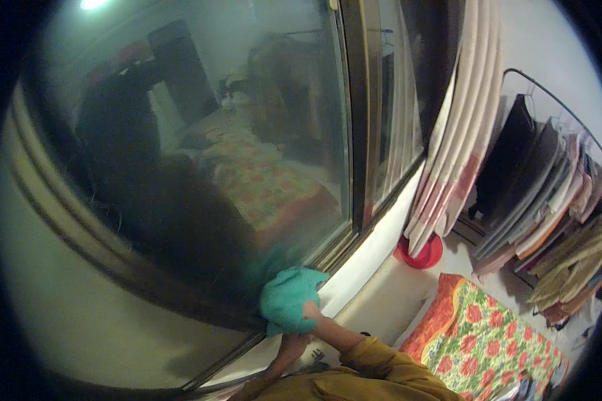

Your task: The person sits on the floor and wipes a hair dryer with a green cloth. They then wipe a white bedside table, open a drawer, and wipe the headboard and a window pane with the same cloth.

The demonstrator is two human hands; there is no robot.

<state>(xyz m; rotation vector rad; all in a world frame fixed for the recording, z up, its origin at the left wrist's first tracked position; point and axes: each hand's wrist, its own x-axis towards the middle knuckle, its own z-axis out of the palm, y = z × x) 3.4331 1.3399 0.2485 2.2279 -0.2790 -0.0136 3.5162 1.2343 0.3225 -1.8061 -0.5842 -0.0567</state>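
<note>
A teal cloth [292, 301] lies bunched against the lower corner of a large window pane [281, 165], by the frame. My right hand [310, 312] grips the cloth; its fingers are partly covered by the fabric. Just below, my left hand [301, 340] reaches up to the cloth's lower edge, where the cloth and my right arm hide its fingers, so its hold cannot be told. The dark glass reflects the room, a bed and the cloth. Both forearms come from mustard-coloured clothing.
Right of the pane run the window frame [358, 125] and a pale curtain [461, 140]. The curtain's end hangs by a red basin [424, 253]. Clothes on hangers fill a rack [557, 97]. A bed with a floral cover [481, 341] stands at lower right.
</note>
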